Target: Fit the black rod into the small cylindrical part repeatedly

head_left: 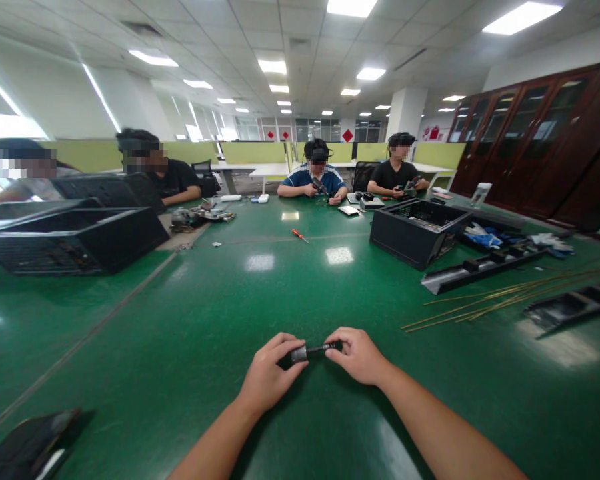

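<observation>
Low over the green table [220, 293], I hold a small part, a grey metal cylinder with a thin dark shaft [299, 354], lying roughly level between both hands. My left hand [270, 373] is closed on the thick cylinder end, thumb below and fingers above. The far end of the shaft is pinched between the thumb and fingers of my right hand [357, 355]. My fingers cover both ends, so the exact kind of part cannot be made out. A screwdriver with an orange handle [297, 233] lies farther off, apart from my hands.
Black computer cases [405, 233] stand at right and left. Thin brass-coloured rods [480, 300] and a dark metal rail [473, 270] lie at right. A dark flat object [30, 443] sits at the near left. Several people [316, 177] sit across the table.
</observation>
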Tool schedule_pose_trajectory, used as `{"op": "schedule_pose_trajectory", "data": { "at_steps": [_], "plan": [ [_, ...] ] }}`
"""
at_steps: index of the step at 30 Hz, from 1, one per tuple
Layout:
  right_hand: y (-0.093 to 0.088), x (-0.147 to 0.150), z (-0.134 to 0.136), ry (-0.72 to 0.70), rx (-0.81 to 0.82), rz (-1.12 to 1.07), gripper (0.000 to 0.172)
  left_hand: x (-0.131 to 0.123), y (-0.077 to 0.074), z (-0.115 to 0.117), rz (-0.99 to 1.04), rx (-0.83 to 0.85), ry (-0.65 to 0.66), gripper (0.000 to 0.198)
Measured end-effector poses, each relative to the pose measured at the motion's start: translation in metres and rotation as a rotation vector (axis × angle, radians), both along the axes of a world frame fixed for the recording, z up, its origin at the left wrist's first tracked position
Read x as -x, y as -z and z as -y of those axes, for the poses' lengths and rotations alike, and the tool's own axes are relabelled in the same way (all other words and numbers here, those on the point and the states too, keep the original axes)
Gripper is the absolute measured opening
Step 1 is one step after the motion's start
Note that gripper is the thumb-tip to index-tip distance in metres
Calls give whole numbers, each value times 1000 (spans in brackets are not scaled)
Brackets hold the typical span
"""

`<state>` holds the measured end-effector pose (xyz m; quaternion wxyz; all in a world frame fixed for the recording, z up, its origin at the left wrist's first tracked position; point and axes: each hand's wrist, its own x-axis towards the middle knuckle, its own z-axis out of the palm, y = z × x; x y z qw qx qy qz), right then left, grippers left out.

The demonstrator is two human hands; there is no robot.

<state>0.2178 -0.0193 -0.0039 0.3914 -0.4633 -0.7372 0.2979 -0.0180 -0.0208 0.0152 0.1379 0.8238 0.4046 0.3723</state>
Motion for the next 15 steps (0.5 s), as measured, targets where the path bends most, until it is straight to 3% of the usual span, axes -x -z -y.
{"op": "schedule_pose_trajectory", "data": {
  "at_steps": [15],
  "plan": [
    [-5,-1,0,7,46,-2,15,1,2,-1,-4,29,-9,27]
  ]
}}
